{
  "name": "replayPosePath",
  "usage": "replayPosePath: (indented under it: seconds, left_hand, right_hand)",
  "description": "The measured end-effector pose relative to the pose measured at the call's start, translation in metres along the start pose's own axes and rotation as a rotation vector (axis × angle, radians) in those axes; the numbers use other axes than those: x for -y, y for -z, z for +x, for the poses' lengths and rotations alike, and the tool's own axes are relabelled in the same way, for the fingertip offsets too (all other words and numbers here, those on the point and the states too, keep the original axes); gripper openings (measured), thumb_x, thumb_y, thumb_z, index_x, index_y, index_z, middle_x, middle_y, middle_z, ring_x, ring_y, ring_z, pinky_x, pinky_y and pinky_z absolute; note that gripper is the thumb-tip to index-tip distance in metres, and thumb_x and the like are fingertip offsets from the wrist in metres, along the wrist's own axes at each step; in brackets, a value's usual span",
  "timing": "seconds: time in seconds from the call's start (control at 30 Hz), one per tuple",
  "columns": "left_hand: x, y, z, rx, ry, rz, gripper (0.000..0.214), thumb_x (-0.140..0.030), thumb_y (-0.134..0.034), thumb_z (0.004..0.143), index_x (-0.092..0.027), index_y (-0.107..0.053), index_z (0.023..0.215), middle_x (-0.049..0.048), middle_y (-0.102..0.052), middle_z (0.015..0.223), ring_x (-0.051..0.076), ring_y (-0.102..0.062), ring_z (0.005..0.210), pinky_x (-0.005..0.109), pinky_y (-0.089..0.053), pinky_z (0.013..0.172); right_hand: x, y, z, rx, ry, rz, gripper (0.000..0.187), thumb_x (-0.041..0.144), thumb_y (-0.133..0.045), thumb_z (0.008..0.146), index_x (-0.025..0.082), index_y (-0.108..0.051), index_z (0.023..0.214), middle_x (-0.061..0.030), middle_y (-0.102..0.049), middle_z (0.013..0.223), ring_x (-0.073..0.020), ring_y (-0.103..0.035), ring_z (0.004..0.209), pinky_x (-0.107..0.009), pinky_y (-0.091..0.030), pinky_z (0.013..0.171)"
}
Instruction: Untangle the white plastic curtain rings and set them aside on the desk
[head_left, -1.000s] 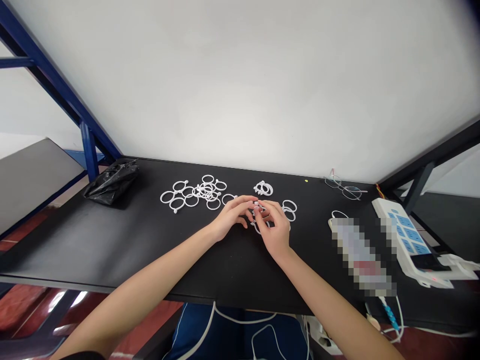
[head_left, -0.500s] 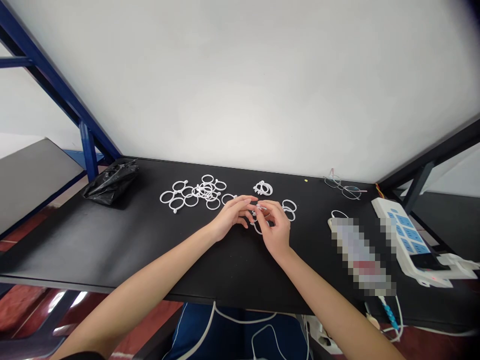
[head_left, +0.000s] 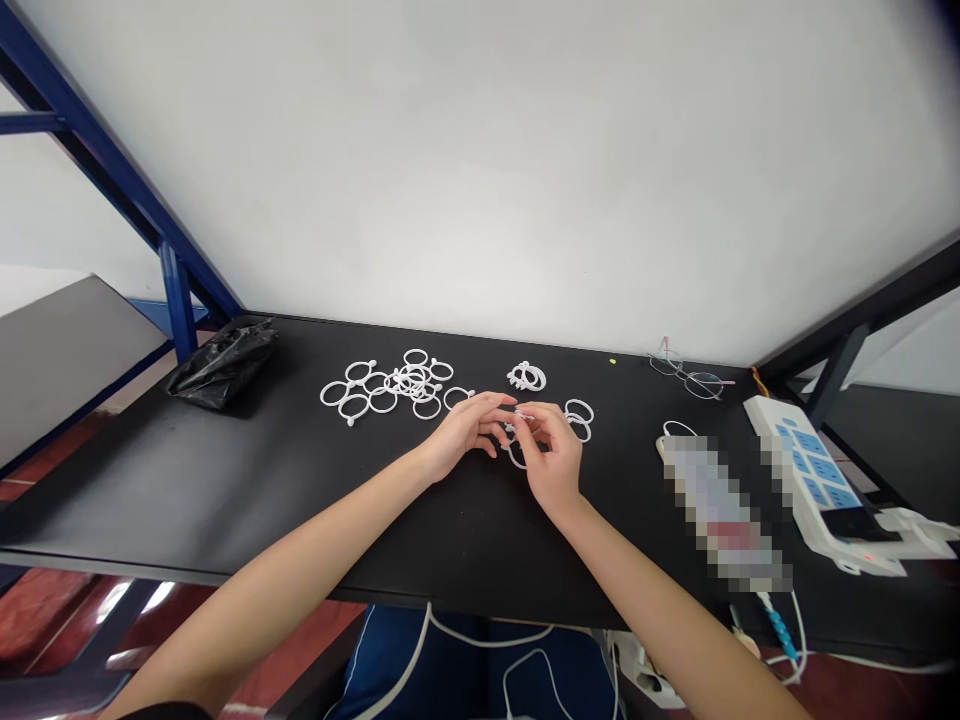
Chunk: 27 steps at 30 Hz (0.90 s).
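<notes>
Pinching a white piece (head_left: 526, 415) well in from the desk's front edge (head_left: 112, 565), the right hand (head_left: 553, 455) was nearer it; the left hand (head_left: 463, 432), half-curled, hold unclear, lay toward the left edge (head_left: 82, 454).

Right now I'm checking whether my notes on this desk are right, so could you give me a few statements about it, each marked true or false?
1. The bag lies left of the loose rings. True.
2. The glasses lie between the two hands. False: the glasses lie well right of both.
3. The right hand pinches a small white piece. True.
4. The left hand rests on the bag. False: the left hand is beside the right one.
5. The power strip is black all over. False: the power strip is mostly white.
</notes>
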<state>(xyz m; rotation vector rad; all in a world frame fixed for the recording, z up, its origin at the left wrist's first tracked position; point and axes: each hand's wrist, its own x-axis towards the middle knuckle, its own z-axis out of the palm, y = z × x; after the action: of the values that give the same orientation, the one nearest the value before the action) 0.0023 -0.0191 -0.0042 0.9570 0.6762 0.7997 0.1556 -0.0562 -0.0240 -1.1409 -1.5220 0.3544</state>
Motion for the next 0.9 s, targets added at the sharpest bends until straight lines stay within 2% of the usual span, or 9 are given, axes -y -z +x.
replayPosePath:
  seconds: [0.13,0.2,0.3,0.37,0.47,0.67,0.8,0.9]
  left_hand:
    - [0.005,0.002,0.002,-0.038,-0.047,0.140,0.029,-0.026,-0.057,0.079,-0.018,-0.062,0.106,0.0077,-0.065,0.101,0.012,-0.062,0.070,0.022,-0.050,0.055]
    - [0.008,0.003,0.003,-0.031,-0.118,0.259,0.034,-0.017,-0.057,0.073,-0.018,-0.061,0.107,0.0089,-0.061,0.113,0.013,-0.062,0.076,0.021,-0.050,0.055]
    - [0.009,0.003,0.001,0.044,-0.222,0.444,0.049,-0.013,-0.063,0.069,-0.020,-0.056,0.117,0.0111,-0.056,0.126,0.016,-0.062,0.088,0.018,-0.047,0.054]
    - [0.009,0.002,-0.001,0.095,-0.248,0.527,0.053,-0.016,-0.067,0.072,-0.021,-0.054,0.123,0.0116,-0.058,0.124,0.018,-0.063,0.091,0.017,-0.044,0.052]
    - [0.010,0.001,-0.002,0.110,-0.263,0.565,0.046,-0.022,-0.069,0.077,-0.019,-0.055,0.120,0.0110,-0.063,0.113,0.018,-0.064,0.089,0.016,-0.041,0.051]
    - [0.008,0.002,0.001,0.079,-0.223,0.506,0.043,-0.037,-0.076,0.073,-0.016,-0.060,0.107,0.0077,-0.064,0.099,0.012,-0.060,0.071,0.018,-0.044,0.052]
    - [0.002,0.003,0.001,0.039,-0.180,0.445,0.046,-0.042,-0.077,0.071,-0.015,-0.065,0.106,0.0043,-0.062,0.086,0.011,-0.056,0.068,0.022,-0.049,0.055]
    - [-0.001,0.004,0.000,0.006,-0.164,0.387,0.045,-0.044,-0.074,0.075,-0.016,-0.067,0.110,0.0048,-0.064,0.087,0.013,-0.056,0.072,0.023,-0.050,0.058]
  right_hand:
    - [0.001,0.000,0.000,-0.017,0.006,-0.002,0.008,0.024,-0.058,0.090,0.022,-0.065,0.095,-0.0059,-0.065,0.096,-0.0153,-0.064,0.073,-0.028,-0.055,0.056]
    - [0.002,0.001,-0.001,-0.023,0.011,0.002,0.009,0.025,-0.059,0.089,0.022,-0.065,0.095,-0.0062,-0.065,0.097,-0.0154,-0.064,0.073,-0.028,-0.056,0.056]
    - [0.003,0.001,-0.001,-0.010,0.042,0.032,0.007,0.023,-0.060,0.088,0.022,-0.065,0.094,-0.0063,-0.066,0.097,-0.0164,-0.065,0.077,-0.028,-0.057,0.057]
    - [0.004,0.001,-0.001,0.010,0.073,0.056,0.007,0.021,-0.061,0.087,0.022,-0.065,0.093,-0.0061,-0.067,0.096,-0.0170,-0.066,0.079,-0.028,-0.057,0.057]
    - [0.006,0.001,-0.001,0.027,0.085,0.068,0.007,0.021,-0.062,0.087,0.022,-0.065,0.092,-0.0059,-0.067,0.096,-0.0164,-0.065,0.076,-0.029,-0.057,0.056]
    - [0.007,0.002,0.000,-0.044,-0.008,0.118,0.008,0.027,-0.059,0.090,0.021,-0.065,0.090,-0.0062,-0.064,0.094,-0.0151,-0.063,0.072,-0.028,-0.056,0.056]
    - [0.005,0.002,0.000,-0.083,-0.114,0.122,0.015,0.033,-0.056,0.092,0.021,-0.058,0.083,-0.0013,-0.059,0.075,-0.0133,-0.059,0.062,-0.025,-0.051,0.052]
    - [0.002,0.002,-0.003,-0.038,-0.112,0.104,0.024,0.035,-0.052,0.094,0.021,-0.051,0.074,0.0026,-0.051,0.063,-0.0105,-0.051,0.051,-0.024,-0.044,0.047]
